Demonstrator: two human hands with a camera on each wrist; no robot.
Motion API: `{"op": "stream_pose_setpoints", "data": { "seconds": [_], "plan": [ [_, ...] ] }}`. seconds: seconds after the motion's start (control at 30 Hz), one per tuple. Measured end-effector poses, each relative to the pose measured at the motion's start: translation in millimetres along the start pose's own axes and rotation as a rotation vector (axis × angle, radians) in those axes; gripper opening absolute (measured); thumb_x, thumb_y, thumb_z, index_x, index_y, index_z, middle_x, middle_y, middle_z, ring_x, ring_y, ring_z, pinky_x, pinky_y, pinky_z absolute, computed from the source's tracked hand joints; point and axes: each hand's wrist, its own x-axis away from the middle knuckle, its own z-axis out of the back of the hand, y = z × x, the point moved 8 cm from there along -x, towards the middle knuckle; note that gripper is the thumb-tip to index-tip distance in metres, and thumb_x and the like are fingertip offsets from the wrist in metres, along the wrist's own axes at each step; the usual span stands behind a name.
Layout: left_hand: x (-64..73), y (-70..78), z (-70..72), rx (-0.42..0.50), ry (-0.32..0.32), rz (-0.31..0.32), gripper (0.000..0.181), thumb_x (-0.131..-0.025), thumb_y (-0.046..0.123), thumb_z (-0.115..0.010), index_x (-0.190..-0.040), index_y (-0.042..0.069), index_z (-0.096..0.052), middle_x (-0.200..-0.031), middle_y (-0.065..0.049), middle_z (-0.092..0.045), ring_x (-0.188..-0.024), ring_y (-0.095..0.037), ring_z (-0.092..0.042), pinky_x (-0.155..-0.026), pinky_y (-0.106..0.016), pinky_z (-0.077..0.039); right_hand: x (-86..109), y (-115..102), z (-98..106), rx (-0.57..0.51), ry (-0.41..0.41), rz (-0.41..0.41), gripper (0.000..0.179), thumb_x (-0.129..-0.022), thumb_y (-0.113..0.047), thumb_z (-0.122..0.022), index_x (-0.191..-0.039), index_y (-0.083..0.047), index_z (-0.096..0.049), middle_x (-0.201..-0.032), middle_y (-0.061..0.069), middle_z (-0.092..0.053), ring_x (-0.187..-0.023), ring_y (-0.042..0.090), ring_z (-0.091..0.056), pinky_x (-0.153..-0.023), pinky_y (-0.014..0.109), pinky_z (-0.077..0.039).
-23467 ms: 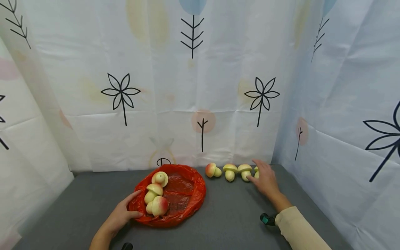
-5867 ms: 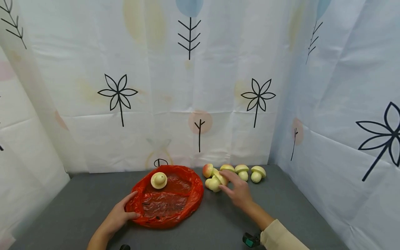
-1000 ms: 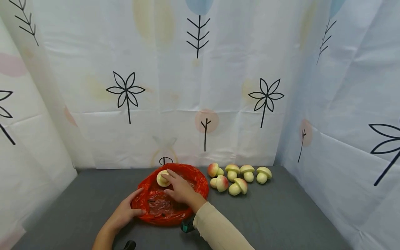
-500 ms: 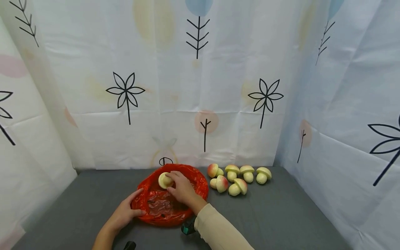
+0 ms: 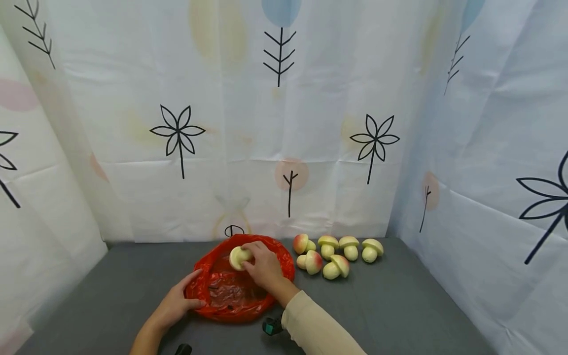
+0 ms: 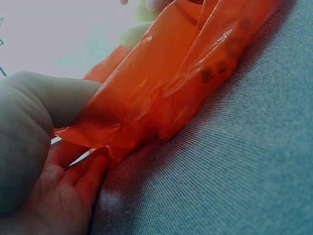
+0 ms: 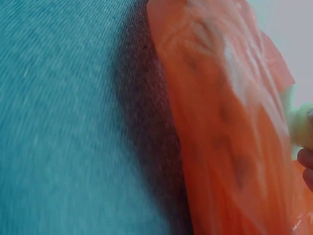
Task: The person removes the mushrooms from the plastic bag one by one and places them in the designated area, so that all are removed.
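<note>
A red plastic bag (image 5: 213, 308) lies opened into a round shape on the table, its rim rolled outward. My left hand (image 5: 170, 305) grips its left rim; in the left wrist view the thumb (image 6: 73, 100) lies over the plastic and the fingers sit beneath. My right hand (image 5: 266, 268) pinches a pale yellow toy mushroom (image 5: 237, 258) by its stem above the bag, cap facing left. At the right edge of the right wrist view, part of that mushroom (image 7: 299, 125) and some fingertips (image 7: 307, 157) show past the bag's side.
Right of the bag are several toy mushrooms in two rows, among them a red-tinged one (image 5: 301, 243) at the back and another red-tinged one (image 5: 313, 262) in front. A grey cloth (image 5: 377, 305) covers the table; patterned white curtains (image 5: 248, 192) stand behind and at both sides.
Mushrooms formerly in the bag now lie on the table in a front row. Within the past second my right hand has taken the mushroom from the bag and drawn it slightly right; my left hand stays.
</note>
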Motion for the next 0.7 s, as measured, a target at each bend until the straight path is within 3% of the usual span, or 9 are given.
{"op": "stream_pose_setpoints", "data": {
  "seconds": [0.4,0.7],
  "plan": [
    [-0.5,2.3,0.2,0.006,-0.003,-0.007,0.09,-0.077,0.007,-0.078,-0.152,0.007,-0.029,-0.152,-0.032,-0.019,-0.131,-0.046,-0.031,-0.096,-0.047,-0.041,8.8,8,41,-0.025,0.07,0.099,0.038,-0.082,-0.024,-0.079,-0.117,-0.018,-0.066,-0.111,-0.001,-0.06,-0.091,0.016,-0.062,-0.076,0.029,-0.051],
    [0.9,2.0,-1.9,-0.006,-0.015,-0.001,0.089,-0.078,0.009,-0.078,-0.152,0.005,-0.028,-0.152,-0.033,-0.019,-0.132,-0.048,-0.029,-0.099,-0.051,-0.038,12.0,15,80,-0.079,0.143,0.17,0.043,-0.081,-0.02,-0.08,-0.122,-0.013,-0.067,-0.107,0.002,-0.059,-0.084,0.013,-0.06,-0.07,0.024,-0.051]
  ]
}}
